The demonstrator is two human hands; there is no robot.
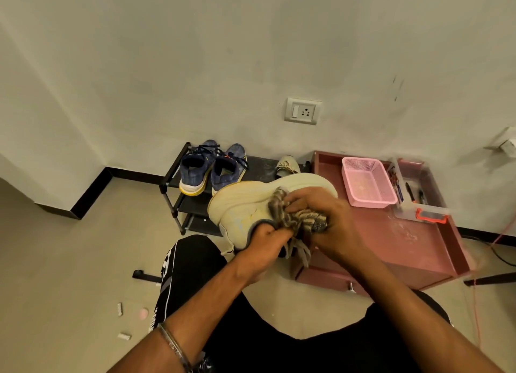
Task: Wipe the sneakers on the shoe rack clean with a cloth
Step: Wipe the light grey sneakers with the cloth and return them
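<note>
A cream sneaker [245, 202] is held up in front of me, sole side facing away, laces dangling below. My left hand [265, 241] grips it with fingers tucked into the collar. My right hand [324, 219] holds a bunched striped grey cloth [293, 216] against the shoe's side. On the black shoe rack [178, 194] by the wall stand a pair of blue sneakers [209, 171] and, partly hidden behind the held shoe, the second cream sneaker [287, 164].
A pink cabinet [418, 247] stands to the right, carrying a pink mesh basket [365, 185] and a clear box of pens [413, 197]. A wall socket [303, 111] sits above. My black-trousered knees are below. Small scraps lie on the floor at left.
</note>
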